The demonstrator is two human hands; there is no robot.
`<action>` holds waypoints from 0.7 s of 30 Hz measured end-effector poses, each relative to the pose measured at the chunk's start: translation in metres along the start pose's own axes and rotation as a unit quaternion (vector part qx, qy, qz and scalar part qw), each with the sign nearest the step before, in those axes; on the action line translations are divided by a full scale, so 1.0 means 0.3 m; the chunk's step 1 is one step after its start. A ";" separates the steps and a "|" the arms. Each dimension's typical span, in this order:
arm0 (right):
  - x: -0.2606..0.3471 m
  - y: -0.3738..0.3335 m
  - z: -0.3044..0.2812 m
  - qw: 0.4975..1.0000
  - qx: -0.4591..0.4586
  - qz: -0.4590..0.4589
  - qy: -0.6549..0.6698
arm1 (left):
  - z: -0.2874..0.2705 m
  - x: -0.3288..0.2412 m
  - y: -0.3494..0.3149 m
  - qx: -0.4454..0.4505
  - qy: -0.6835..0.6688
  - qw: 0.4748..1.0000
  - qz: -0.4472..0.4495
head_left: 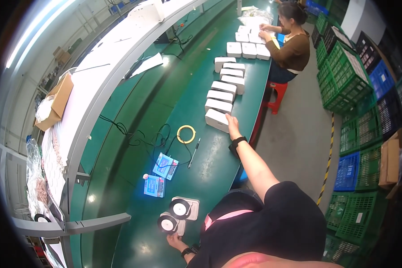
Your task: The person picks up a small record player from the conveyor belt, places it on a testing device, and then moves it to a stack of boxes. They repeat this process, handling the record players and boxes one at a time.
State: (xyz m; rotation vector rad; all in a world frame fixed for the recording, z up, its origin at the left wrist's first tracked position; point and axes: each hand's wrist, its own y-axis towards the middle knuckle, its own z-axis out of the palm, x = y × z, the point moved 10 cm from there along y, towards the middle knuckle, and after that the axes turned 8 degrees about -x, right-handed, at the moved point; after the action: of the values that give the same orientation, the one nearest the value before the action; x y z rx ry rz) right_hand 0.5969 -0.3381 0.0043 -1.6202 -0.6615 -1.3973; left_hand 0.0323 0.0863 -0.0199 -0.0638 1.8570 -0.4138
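Observation:
My right hand (pixel 231 124) reaches far along the green bench. Its fingers and thumb grip the end of the nearest white rounded box (pixel 215 119) in a row of several standing on edge. Close to my body, my left hand (pixel 177 242) pinches the lower edge of a pale casing (pixel 181 228), its fingertips partly hidden. On this casing lies a black-rimmed disc with a white centre (pixel 167 224). Beside it, a second pale casing (pixel 193 209) carries a similar disc (pixel 180 208).
Two blue-faced devices (pixel 165 165), black cables, a yellow ring (pixel 186 134) and a pen (pixel 194 153) lie mid-bench. A grey frame (pixel 98 226) juts in at left. Farther along, a co-worker (pixel 292 47) sits on a red stool (pixel 278 96) by more white boxes. Green crates (pixel 345 80) stack at right.

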 end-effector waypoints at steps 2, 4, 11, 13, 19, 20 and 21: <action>0.006 0.004 -0.031 0.994 -0.060 -0.002 -0.087 | -0.003 -0.001 0.008 0.003 -0.006 1.000 0.003; 0.051 0.002 -0.075 0.982 -0.104 -0.046 -0.150 | 0.037 -0.036 -0.005 0.024 -0.105 0.993 -0.053; 0.704 -0.292 -0.153 0.911 -0.031 -0.410 0.027 | 0.017 -0.097 0.043 -0.033 -0.095 0.995 -0.007; 1.088 -0.558 -0.266 0.828 0.021 -0.550 0.103 | 0.011 -0.089 0.071 -0.034 -0.005 0.998 0.052; 1.445 -1.286 -0.795 0.322 -0.260 -0.861 0.295 | 0.077 -0.130 0.052 -0.002 0.004 0.996 0.084; 1.470 -1.369 -0.801 0.312 -0.313 -0.868 0.226 | 0.067 -0.131 0.043 -0.004 0.007 0.997 0.080; 1.490 -1.429 -0.797 0.299 -0.364 -0.868 0.156 | 0.058 -0.131 0.038 -0.004 0.009 0.997 0.077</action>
State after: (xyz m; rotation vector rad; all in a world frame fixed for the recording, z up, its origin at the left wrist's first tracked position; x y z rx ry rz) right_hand 0.2211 -0.4042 0.5477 -0.1828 -1.9261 -3.8552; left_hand 0.0630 0.1025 0.0077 0.0772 1.8666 -0.3000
